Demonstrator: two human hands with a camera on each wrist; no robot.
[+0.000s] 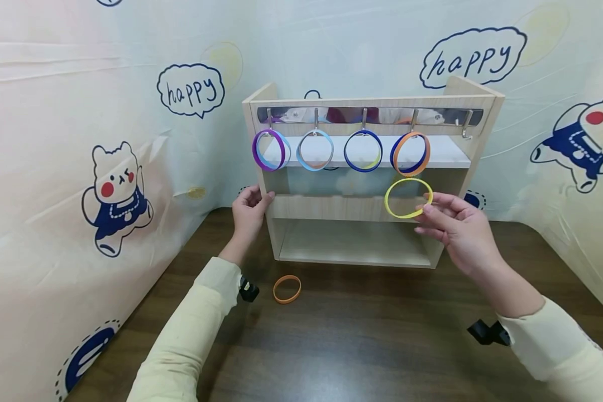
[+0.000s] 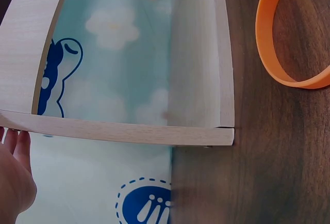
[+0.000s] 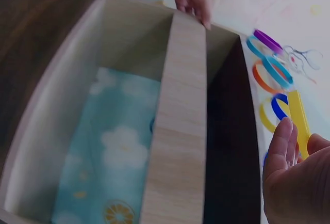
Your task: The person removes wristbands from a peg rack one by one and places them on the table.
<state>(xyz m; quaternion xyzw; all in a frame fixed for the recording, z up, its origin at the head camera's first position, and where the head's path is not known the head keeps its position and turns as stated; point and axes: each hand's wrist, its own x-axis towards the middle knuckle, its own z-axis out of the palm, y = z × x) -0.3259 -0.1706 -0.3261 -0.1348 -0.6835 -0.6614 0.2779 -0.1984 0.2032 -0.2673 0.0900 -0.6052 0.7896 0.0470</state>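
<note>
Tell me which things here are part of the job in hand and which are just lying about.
In the job: yellow ring pinched by right hand; wooden rack steadied by left hand; free hook; hung rings.
Lying about: orange ring on table; cartoon backdrop.

Dark wood table (image 1: 362, 346), pale cartoon backdrop (image 1: 55, 184) with bears and "happy" speech bubbles (image 1: 191, 89), even light

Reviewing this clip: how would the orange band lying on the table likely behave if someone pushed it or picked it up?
The orange band lies flat on the table, so a push would probably slide it rather than roll it. Its thin wall suggests it is light and probably bendy, much like the yellow band pinched by the right hand. On edge it could roll.
</note>
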